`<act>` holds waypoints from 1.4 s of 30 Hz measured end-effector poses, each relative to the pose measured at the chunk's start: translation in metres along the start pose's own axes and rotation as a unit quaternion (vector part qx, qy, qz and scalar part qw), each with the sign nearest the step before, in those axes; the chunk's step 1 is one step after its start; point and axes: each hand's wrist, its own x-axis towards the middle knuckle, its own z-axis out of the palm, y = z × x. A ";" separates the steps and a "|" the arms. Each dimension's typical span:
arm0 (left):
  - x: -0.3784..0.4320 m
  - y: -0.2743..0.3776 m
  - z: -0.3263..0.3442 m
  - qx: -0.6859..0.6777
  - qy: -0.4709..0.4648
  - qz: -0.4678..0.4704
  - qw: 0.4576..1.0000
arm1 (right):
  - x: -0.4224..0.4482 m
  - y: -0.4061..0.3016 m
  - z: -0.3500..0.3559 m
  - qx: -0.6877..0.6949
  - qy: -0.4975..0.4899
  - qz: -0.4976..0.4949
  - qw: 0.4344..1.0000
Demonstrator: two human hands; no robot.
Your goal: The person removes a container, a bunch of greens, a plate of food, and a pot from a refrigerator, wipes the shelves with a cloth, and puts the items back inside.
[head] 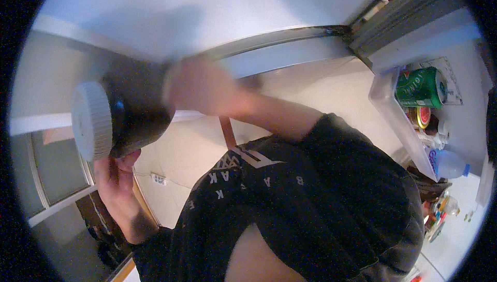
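Observation:
A dark jar with a wide, ribbed white screw lid is in front of me at the left, its lid toward the left rim of the view. My left hand has its bent fingers against the jar just by the lid's edge. At the other end of the jar, my right hand wraps around the dark body. Motion blur smears that hand, so its separate fingers do not show. Black sleeves cover both forearms partway.
At the right, a clear plastic bin stands beside a green can and a bottle of bluish liquid. Small items lie below them on a white surface. Glass panes are at the left. A vent is in the pale floor.

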 end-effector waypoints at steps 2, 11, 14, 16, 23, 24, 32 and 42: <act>0.012 -0.018 -0.018 -0.062 -0.013 -0.054 0.997 | -0.025 0.017 -0.010 -0.002 -0.031 0.075 0.997; 0.030 -0.057 0.013 -0.144 -0.062 -0.114 0.981 | -0.220 0.145 -0.044 -0.079 0.244 0.292 0.921; 0.032 -0.059 0.006 -0.169 -0.095 -0.122 0.973 | -0.228 0.132 -0.029 -0.081 0.322 0.340 0.880; 0.035 -0.059 -0.002 -0.175 -0.113 -0.127 0.970 | -0.224 0.123 -0.012 -0.084 0.383 0.359 0.847; 0.031 -0.054 -0.068 -0.126 -0.135 -0.122 0.975 | -0.144 0.074 0.058 0.000 0.557 0.465 0.688; 0.028 -0.055 -0.086 -0.115 -0.135 -0.121 0.977 | -0.123 0.058 0.067 -0.014 0.566 0.456 0.686; 0.009 -0.059 -0.202 -0.084 -0.162 -0.133 0.974 | 0.024 -0.111 0.140 0.228 0.536 0.360 0.728; -0.005 -0.073 -0.301 -0.042 -0.171 -0.115 0.978 | 0.035 -0.176 0.086 0.247 0.318 0.296 0.866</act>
